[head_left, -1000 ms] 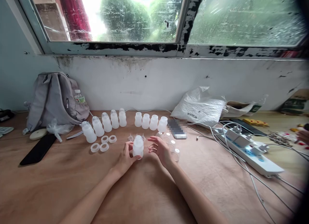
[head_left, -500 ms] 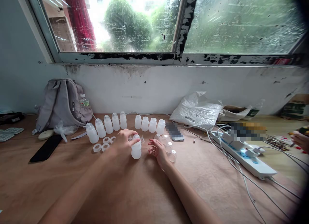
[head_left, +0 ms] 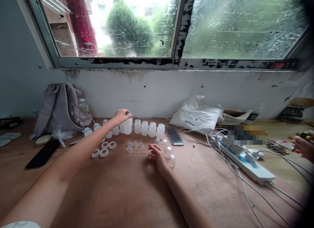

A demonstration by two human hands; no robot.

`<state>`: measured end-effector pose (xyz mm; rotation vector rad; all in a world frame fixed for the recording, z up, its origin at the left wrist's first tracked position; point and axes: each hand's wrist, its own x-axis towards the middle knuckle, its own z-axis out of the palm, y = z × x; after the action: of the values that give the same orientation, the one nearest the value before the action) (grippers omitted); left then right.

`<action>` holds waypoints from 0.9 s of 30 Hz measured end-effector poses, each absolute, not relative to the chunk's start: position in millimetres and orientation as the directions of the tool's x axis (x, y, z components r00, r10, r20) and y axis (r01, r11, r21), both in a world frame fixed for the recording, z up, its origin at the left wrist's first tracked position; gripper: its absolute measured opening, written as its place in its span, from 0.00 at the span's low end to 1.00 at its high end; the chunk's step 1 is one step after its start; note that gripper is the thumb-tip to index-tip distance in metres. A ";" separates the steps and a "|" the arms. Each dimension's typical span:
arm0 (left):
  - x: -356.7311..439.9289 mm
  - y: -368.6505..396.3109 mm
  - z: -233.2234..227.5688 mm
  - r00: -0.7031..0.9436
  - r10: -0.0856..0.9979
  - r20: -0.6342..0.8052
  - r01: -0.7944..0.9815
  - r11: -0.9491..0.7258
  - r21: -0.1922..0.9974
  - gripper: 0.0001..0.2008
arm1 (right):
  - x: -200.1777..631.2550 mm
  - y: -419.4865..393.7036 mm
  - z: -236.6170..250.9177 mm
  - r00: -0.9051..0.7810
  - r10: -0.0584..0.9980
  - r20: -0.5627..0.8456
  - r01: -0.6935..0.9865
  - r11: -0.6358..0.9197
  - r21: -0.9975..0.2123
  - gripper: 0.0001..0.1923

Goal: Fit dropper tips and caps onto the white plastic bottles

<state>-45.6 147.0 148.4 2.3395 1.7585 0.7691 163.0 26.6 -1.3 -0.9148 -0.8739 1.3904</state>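
My left hand [head_left: 122, 116] reaches to the back of the table, its fingers closed round the top of a frosted white baby bottle [head_left: 128, 127]. That bottle stands upright at the right end of a row of capped bottles, partly hidden by my forearm. To its right are several open-necked bottles [head_left: 144, 128]. My right hand [head_left: 157, 156] hovers low or rests near the table, fingers loosely curled apart, holding nothing. Just beside it are several clear domed caps [head_left: 171, 161]. Between my arms lie small clear nipples [head_left: 135, 143] and white collar rings [head_left: 104, 152].
At the back left are a grey backpack [head_left: 59, 106] and a black phone-shaped slab [head_left: 41, 157]. A phone [head_left: 177, 139], a silver plastic bag [head_left: 196, 115] and a white power strip [head_left: 255, 169] with cables lie right. Another person's hand [head_left: 304, 146] shows at the far right.
My left hand has carried the bottle away from me, from the middle of the table to the end of the capped row. My right hand stays about where it was. The view shifted slightly.
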 end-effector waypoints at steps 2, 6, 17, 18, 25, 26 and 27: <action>-41.5 156.9 139.0 0.162 0.938 0.305 0.886 -0.274 0.375 0.14 | 161.2 25.6 -1.2 -0.004 1.000 -0.021 -0.405 -0.021 -0.914 0.13; -35.0 169.8 119.2 0.096 0.963 0.252 0.912 -0.187 0.366 0.14 | 159.4 24.7 -0.7 -0.017 1.000 -0.019 -0.403 -0.025 -0.915 0.13; -29.7 184.9 95.0 0.070 0.964 0.257 0.914 -0.165 0.371 0.14 | 157.5 26.6 -4.6 -0.041 0.999 -0.018 -0.373 -0.033 -0.927 0.15; -29.0 186.4 94.3 0.064 0.962 0.264 0.914 -0.163 0.372 0.13 | 157.3 26.7 -4.8 -0.045 0.999 -0.020 -0.372 -0.036 -0.927 0.15; -25.5 186.1 88.8 0.060 0.949 0.308 0.905 -0.182 0.385 0.15 | 156.3 26.1 -5.5 -0.077 0.997 -0.021 -0.357 -0.047 -0.933 0.14; -25.6 184.9 88.3 0.064 0.947 0.313 0.904 -0.188 0.384 0.15 | 156.3 25.9 -5.6 -0.080 0.997 -0.018 -0.359 -0.046 -0.932 0.14; -26.0 183.7 88.3 0.068 0.945 0.319 0.903 -0.194 0.383 0.15 | 156.3 25.7 -5.7 -0.082 0.997 -0.016 -0.361 -0.045 -0.931 0.14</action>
<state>-26.0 183.7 88.3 2.2331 1.9390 0.7792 156.3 25.7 -5.7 -0.9137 -0.9688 1.4408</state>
